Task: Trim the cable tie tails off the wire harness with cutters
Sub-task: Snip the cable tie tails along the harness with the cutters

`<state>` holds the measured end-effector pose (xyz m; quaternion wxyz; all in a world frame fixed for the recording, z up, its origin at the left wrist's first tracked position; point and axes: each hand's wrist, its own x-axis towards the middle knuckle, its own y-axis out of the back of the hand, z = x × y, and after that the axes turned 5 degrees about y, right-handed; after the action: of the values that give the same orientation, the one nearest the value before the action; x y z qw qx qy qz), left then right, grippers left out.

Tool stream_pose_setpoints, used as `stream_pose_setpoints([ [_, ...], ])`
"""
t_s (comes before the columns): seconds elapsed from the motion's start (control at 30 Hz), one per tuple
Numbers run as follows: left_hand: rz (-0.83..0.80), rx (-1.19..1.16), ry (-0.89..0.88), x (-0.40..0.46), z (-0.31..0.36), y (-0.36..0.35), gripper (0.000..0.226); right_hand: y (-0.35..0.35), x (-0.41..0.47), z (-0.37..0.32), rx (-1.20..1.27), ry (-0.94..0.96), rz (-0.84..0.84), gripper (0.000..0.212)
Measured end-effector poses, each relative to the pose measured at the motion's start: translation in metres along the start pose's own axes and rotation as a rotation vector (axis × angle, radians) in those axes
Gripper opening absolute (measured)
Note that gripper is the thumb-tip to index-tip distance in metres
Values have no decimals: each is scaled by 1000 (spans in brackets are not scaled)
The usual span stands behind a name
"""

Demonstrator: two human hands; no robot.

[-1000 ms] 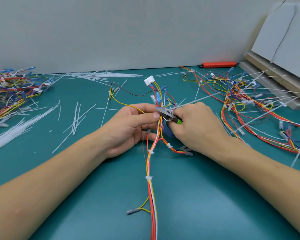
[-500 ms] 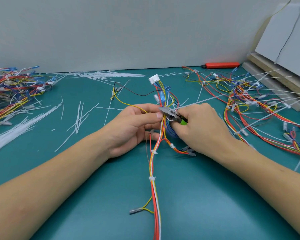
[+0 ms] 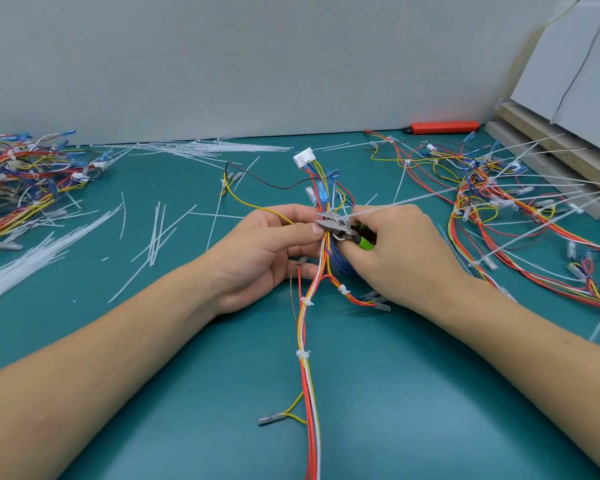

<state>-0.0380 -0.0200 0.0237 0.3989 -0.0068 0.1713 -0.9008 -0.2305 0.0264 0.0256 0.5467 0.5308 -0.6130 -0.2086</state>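
Note:
A wire harness [image 3: 307,362] of red, yellow and white wires runs from the bottom edge up the middle of the teal table to a white connector [image 3: 303,156]. My left hand [image 3: 257,251] pinches the bundle between thumb and fingers at the middle. My right hand [image 3: 392,251] grips small cutters [image 3: 340,226] with green handles; their jaws sit slightly apart at the bundle beside my left thumb. A long white cable tie tail [image 3: 406,201] sticks out to the right from that spot. Trimmed ties [image 3: 303,355] ring the harness lower down.
A pile of harnesses [image 3: 18,181] lies at the far left, another pile with long tie tails [image 3: 520,209] at the right. Cut white tails [image 3: 156,233] litter the table's left half. A red tool [image 3: 444,127] lies by the wall. Boards [image 3: 568,98] lean at the back right.
The view has shifted slightly. My right hand has brought the cutters a little up and left along the bundle, toward my left thumb. My left hand keeps its hold.

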Motion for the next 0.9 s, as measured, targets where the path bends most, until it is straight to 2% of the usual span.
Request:
stream_pose_setpoints([
  [0.27, 16, 0, 1, -1, 2, -3, 20, 3, 5, -4, -96, -64, -98, 37],
  [0.37, 16, -6, 1, -2, 2, -3, 23, 4, 4, -4, -77, -58, -87, 37],
  [0.57, 7, -14, -1, 0, 0, -1, 13, 1, 0, -2, -25, -17, -32, 27],
  [0.9, 9, -14, 4, 1, 0, 0, 21, 1, 1, 0, -1, 26, -16, 21],
])
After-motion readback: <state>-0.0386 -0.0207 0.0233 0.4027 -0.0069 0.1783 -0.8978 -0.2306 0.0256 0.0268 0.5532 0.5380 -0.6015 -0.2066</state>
